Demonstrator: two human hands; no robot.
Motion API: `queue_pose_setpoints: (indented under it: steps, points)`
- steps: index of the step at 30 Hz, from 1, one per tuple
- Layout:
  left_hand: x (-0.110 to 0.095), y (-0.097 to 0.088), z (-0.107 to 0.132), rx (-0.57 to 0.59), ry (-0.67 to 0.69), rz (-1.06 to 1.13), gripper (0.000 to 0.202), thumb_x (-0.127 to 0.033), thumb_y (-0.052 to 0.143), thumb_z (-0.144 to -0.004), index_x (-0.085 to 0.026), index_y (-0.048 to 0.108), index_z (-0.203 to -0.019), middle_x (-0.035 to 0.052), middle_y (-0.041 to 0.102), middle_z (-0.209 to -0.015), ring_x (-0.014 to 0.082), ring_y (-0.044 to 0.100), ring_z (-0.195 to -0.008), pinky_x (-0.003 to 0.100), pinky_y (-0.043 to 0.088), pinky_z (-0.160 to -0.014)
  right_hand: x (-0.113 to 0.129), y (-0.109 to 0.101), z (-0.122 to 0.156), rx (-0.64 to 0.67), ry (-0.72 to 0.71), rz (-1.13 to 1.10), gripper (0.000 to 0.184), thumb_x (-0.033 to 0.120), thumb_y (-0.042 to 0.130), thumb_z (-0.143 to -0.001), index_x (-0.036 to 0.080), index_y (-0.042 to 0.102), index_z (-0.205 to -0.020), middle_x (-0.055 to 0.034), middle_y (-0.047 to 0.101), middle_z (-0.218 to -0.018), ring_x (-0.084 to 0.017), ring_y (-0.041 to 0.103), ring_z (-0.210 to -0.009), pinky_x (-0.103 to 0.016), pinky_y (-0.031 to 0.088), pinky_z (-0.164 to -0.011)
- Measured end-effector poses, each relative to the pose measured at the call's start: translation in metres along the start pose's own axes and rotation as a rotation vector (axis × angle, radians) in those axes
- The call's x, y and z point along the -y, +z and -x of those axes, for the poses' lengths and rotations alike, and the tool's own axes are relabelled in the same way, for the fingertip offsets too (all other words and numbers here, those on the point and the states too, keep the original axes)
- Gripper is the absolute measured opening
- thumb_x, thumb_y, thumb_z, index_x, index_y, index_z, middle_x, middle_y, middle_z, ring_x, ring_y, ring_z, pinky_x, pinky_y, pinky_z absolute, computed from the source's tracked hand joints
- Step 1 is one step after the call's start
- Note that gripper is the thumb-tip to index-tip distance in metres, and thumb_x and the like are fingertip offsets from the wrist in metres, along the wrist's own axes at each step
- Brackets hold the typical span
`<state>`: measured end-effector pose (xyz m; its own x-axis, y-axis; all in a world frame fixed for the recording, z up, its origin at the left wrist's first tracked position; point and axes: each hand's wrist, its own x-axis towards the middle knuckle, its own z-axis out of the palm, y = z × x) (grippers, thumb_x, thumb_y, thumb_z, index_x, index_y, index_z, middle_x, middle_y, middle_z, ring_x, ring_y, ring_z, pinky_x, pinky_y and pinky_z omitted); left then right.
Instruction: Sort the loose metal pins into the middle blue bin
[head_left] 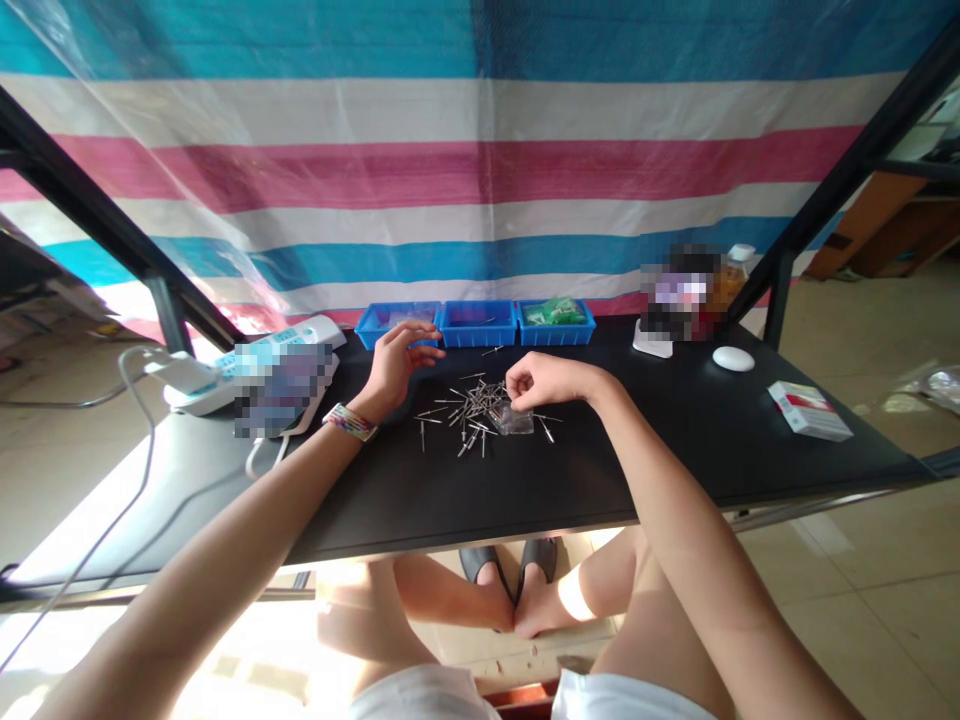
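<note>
A loose pile of silver blind rivets (480, 402) lies on the black table, with several strays around its edges. My right hand (551, 380) is closed at the pile's right side, its curled fingers on the upper edge of a small clear plastic bag (516, 421). Small details inside the bag are too blurred to tell. My left hand (401, 362) is raised at the pile's upper left, fingers apart and holding nothing, in front of the left blue bin (367, 330). A single rivet (491, 350) lies near the middle blue bin (478, 335).
The right blue bin (555, 336) holds green packets (555, 311). A power strip (322, 330) with cables and a blurred phone-like item (285, 390) lie left. To the right are a white oval object (733, 358), a small box (810, 411) and a bottle (739, 265).
</note>
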<state>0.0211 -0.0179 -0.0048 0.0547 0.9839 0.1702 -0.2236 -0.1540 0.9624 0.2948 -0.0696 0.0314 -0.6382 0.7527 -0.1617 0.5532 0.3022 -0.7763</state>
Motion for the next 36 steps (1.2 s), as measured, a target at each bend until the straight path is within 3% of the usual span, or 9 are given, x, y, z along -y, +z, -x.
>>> queue_pose_setpoints:
  steps: [3,7,12,17,24,27,30,33,36]
  points:
    - [-0.001,0.000,0.000,0.027,0.002,0.000,0.025,-0.031,0.072,-0.073,-0.015,0.071,-0.092,0.0044,0.073,-0.087,0.0153,0.071,-0.063,0.025,0.053,-0.057,-0.001,-0.002,0.001,-0.052,-0.075,-0.148,0.009,0.021,0.073,-0.068,0.015,0.065,-0.068,0.0030,0.061,-0.065,-0.010,0.052,-0.061,-0.023,0.038,-0.059]
    - [0.000,0.001,0.002,0.112,0.029,-0.005,0.021,-0.033,0.071,-0.077,-0.015,0.073,-0.088,0.0018,0.068,-0.076,0.0131,0.066,-0.056,0.025,0.051,-0.055,-0.002,0.002,-0.002,-0.171,-0.091,-0.355,0.014,0.027,0.073,-0.076,0.017,0.062,-0.075,0.0040,0.059,-0.062,-0.008,0.049,-0.049,-0.020,0.036,-0.045]
    - [-0.005,0.011,0.016,0.356,0.035,-0.145,0.032,-0.046,0.071,-0.089,-0.015,0.075,-0.094,0.0042,0.070,-0.079,0.0153,0.067,-0.061,0.027,0.053,-0.060,-0.002,0.017,-0.018,-0.447,-0.184,-0.686,0.033,0.038,0.082,-0.078,0.020,0.055,-0.084,0.0011,0.068,-0.078,-0.012,0.066,-0.057,-0.025,0.059,-0.049]
    - [-0.012,0.027,0.031,0.452,0.061,-0.224,0.036,-0.045,0.084,-0.083,-0.016,0.071,-0.099,0.0022,0.072,-0.080,0.0168,0.070,-0.066,0.027,0.056,-0.063,-0.001,0.029,-0.028,-0.496,-0.241,-0.834,0.038,0.039,0.087,-0.075,0.020,0.057,-0.089,0.0021,0.068,-0.082,-0.015,0.072,-0.062,-0.032,0.067,-0.057]
    - [-0.011,0.031,0.032,0.444,0.097,-0.217,0.040,-0.046,0.090,-0.077,-0.016,0.066,-0.089,0.0002,0.069,-0.078,0.0138,0.067,-0.062,0.026,0.054,-0.061,0.004,0.034,-0.029,-0.443,-0.235,-0.798,0.037,0.038,0.086,-0.076,0.018,0.065,-0.098,0.0004,0.070,-0.086,-0.016,0.072,-0.064,-0.033,0.068,-0.059]
    - [-0.012,0.029,0.034,0.438,0.118,-0.295,0.041,-0.049,0.085,-0.083,-0.017,0.060,-0.074,-0.0007,0.065,-0.065,0.0112,0.059,-0.056,0.024,0.047,-0.057,0.006,0.037,-0.030,-0.454,-0.246,-0.726,0.033,0.037,0.086,-0.076,0.017,0.066,-0.092,0.0002,0.068,-0.081,-0.016,0.071,-0.064,-0.031,0.066,-0.058]
    - [-0.012,0.028,0.035,0.455,0.097,-0.336,0.055,-0.056,0.074,-0.092,-0.018,0.052,-0.057,0.0000,0.056,-0.051,0.0112,0.052,-0.051,0.025,0.041,-0.054,0.007,0.039,-0.032,-0.501,-0.276,-0.677,0.027,0.036,0.082,-0.077,0.018,0.065,-0.088,0.0025,0.064,-0.074,-0.016,0.068,-0.060,-0.032,0.064,-0.058]
    - [-0.009,0.028,0.034,0.473,0.022,-0.263,0.064,-0.066,0.060,-0.097,-0.019,0.059,-0.053,0.0045,0.057,-0.050,0.0160,0.057,-0.052,0.030,0.047,-0.057,0.008,0.040,-0.033,-0.599,-0.292,-0.596,0.023,0.036,0.079,-0.080,0.020,0.064,-0.087,0.0025,0.063,-0.076,-0.016,0.068,-0.062,-0.032,0.062,-0.062]
    - [-0.006,0.027,0.031,0.500,-0.065,-0.193,0.067,-0.072,0.052,-0.096,-0.017,0.072,-0.064,0.0119,0.071,-0.065,0.0206,0.064,-0.057,0.034,0.053,-0.060,0.008,0.040,-0.032,-0.675,-0.291,-0.439,0.016,0.035,0.075,-0.083,0.021,0.068,-0.087,-0.0014,0.067,-0.086,-0.017,0.068,-0.073,-0.032,0.061,-0.070]
